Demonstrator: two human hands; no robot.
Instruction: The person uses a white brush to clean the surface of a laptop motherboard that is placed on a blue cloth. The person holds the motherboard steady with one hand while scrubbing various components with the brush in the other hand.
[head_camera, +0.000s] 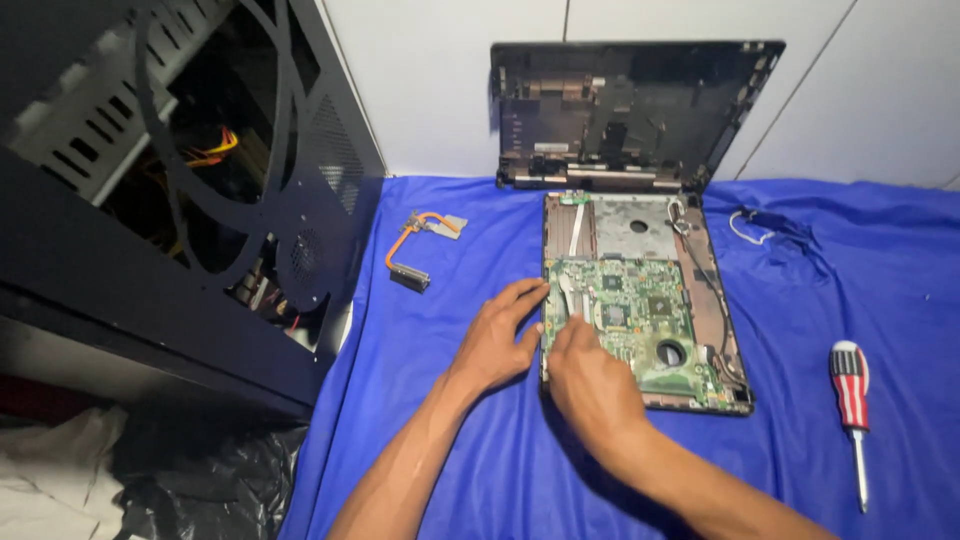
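Carefully, on the blue-covered desk, I keep the opened laptop base flat, my left hand open against its edge, my right hand pressing fingertips on the green board, holding nothing.

Two bare forearms, left hand, right hand, seemingly no rings or sleeves.

Two hands, the left hand and the right hand; one opened laptop base; one green circuit board. One screwdriver; one copper heat pipe; one computer tower case; one blue cloth.
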